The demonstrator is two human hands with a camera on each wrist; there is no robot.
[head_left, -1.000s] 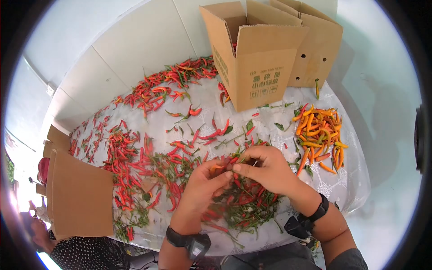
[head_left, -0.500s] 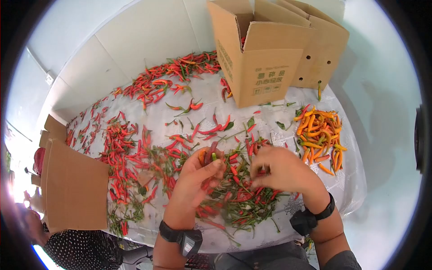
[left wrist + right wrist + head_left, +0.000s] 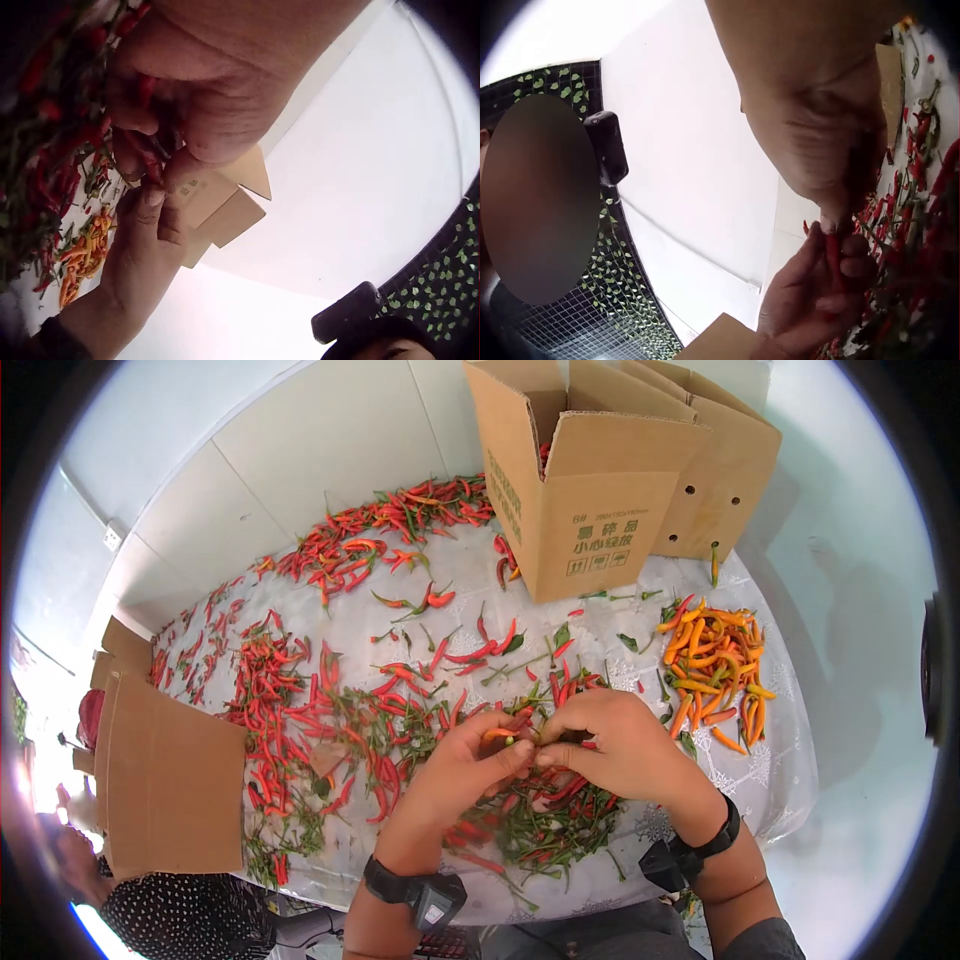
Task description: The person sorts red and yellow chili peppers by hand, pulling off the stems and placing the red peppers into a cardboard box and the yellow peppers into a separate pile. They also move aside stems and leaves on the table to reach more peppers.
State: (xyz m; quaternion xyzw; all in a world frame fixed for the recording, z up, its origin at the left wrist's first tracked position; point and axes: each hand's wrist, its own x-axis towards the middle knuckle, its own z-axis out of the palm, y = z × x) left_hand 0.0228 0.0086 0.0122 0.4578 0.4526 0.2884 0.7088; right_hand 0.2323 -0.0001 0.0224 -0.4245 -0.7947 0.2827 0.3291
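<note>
In the head view my left hand curls round a few chili peppers, an orange one showing above the thumb. My right hand meets it at the fingertips, thumb and forefinger pinched at a pepper's stem end. The right wrist view shows a red pepper lying along the left hand's fingers, its top at the right thumb. More red peppers show inside the left palm in the left wrist view. Below both hands lies a heap of green stems and red peppers.
Orange peppers form a pile at the right. Red peppers spread over the left and the back of the plastic-covered table. Cardboard boxes stand at the back, another at the left edge beside a person in dotted clothing.
Half a second ago my right hand was apart from the left, blurred over the heap; it has come back to the left hand's fingertips. The left hand has kept hold of its peppers.
</note>
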